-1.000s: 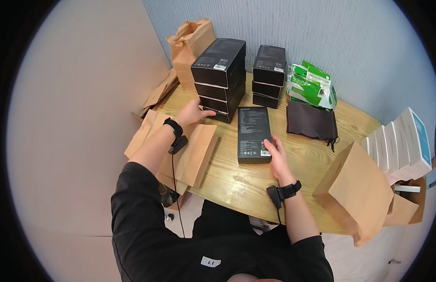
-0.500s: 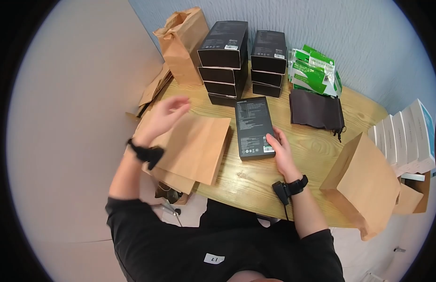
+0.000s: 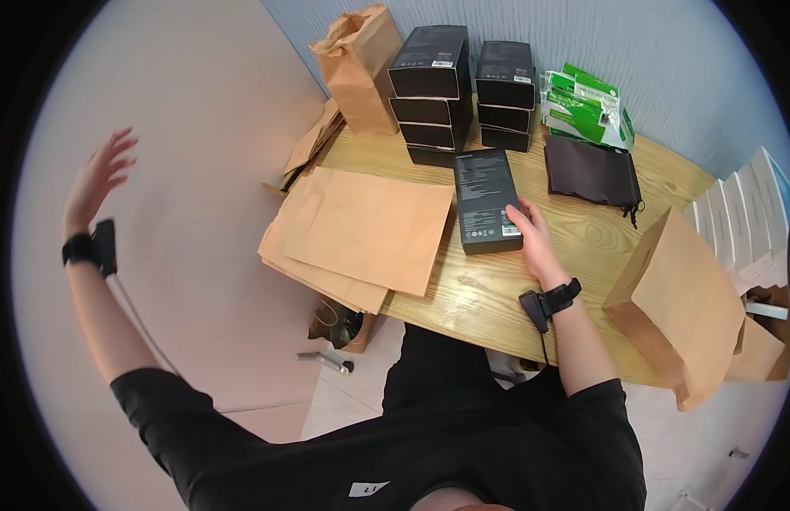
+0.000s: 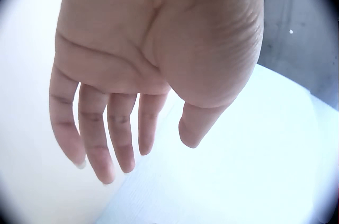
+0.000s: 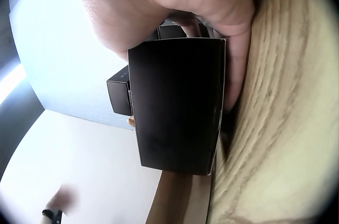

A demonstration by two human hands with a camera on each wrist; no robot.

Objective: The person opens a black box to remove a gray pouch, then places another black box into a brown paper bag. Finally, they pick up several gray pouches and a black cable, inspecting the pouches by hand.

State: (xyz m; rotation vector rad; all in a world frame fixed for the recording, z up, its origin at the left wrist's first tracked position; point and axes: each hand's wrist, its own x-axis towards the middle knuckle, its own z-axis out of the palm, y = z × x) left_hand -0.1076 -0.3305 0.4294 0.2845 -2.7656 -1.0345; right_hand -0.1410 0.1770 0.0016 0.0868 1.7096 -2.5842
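My right hand [image 3: 536, 243] grips the near right side of a black box [image 3: 487, 200], thumb on its printed top face. In the right wrist view the box's plain black end [image 5: 177, 107] faces the camera, with fingers along its side by the wooden table. Off to the left, beyond the table, my left hand [image 3: 97, 180] is raised with spread, empty fingers. The left wrist view shows its palm [image 4: 116, 38] against a pale wall. Between the box and the left wall lie several flat brown paper bags [image 3: 369, 234].
Behind the box stand a tall stack of black boxes [image 3: 429, 77] and a shorter stack [image 3: 506, 85]. An upright paper bag [image 3: 361, 81], green-and-white packets [image 3: 586, 111], a dark drawstring pouch [image 3: 589, 173], an open paper bag [image 3: 689, 307] and white boxes [image 3: 744, 217] surround the table [image 3: 574, 255].
My left hand has left the foot of the tall stack and swung far left, clear of the table. My right hand keeps its hold on the box. The head view has shifted.
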